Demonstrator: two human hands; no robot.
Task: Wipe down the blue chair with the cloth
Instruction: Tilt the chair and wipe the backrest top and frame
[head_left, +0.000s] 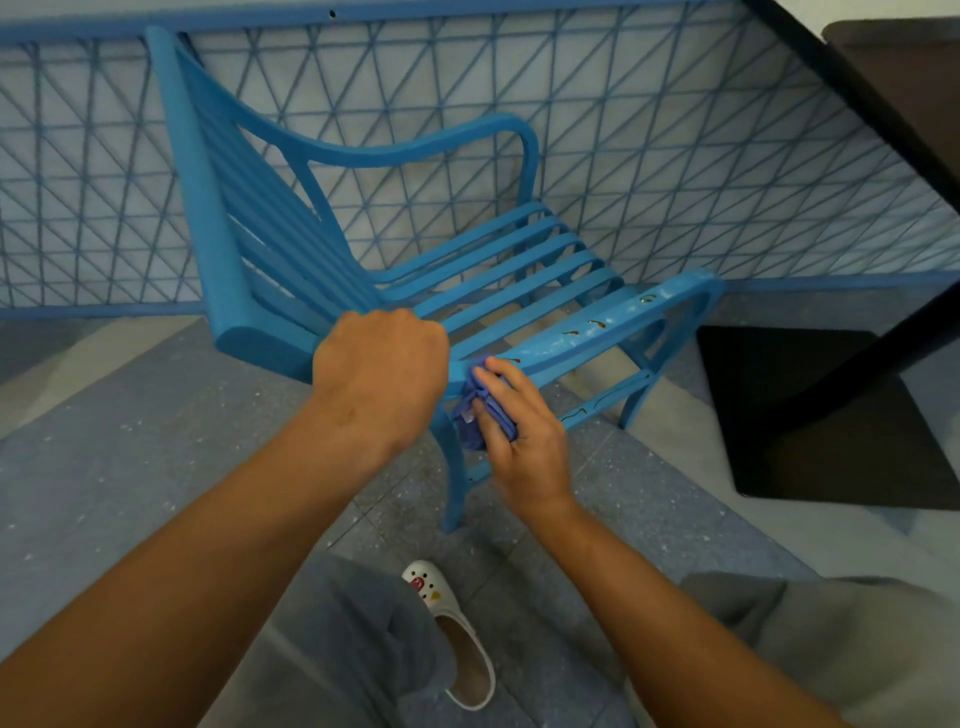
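The blue chair (467, 260) stands on the floor against a blue lattice railing (675, 156), turned sideways to the person. The left hand (382, 358) is curled over the chair's near armrest (597, 332) where it meets the backrest, steadying the frame. The right hand (519, 431) pinches a bunched purple-blue cloth (470, 415) and presses it against the same armrest, just beside the left hand. Brown streaks and pale smears show further along the armrest, toward its front bend, and on the rail below it.

The chair looks rigid and fairly light, so it could probably slide under a firm rub; bracing it at the backrest corner seems sensible. The cloth is soft and limp, best kept wadded under the fingers so it does not slip off the narrow, smooth slat.
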